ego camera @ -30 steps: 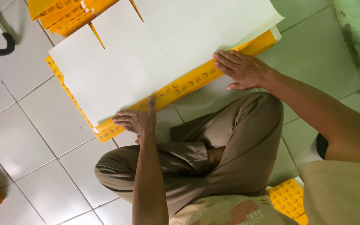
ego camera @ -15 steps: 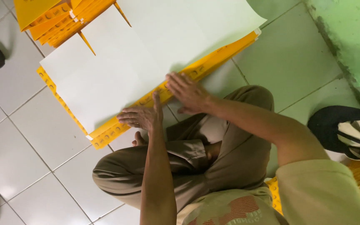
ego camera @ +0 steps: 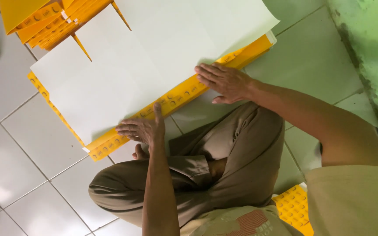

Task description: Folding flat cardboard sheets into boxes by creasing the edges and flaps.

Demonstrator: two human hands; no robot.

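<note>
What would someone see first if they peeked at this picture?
First, the big white sheets spread over a yellow sheet on the tiled floor. Next, both hands pressed flat along the near edge: the left hand lower down, the right hand further up. A fan of more yellow sheets lies in the top left corner.

White rectangular backing sheet (ego camera: 154,65) lies on the tiled floor over a long yellow label sheet (ego camera: 171,98) (printed edge showing). More yellow label sheets (ego camera: 44,22) fanned top left; 1 more (ego camera: 294,207) bottom right.
</note>
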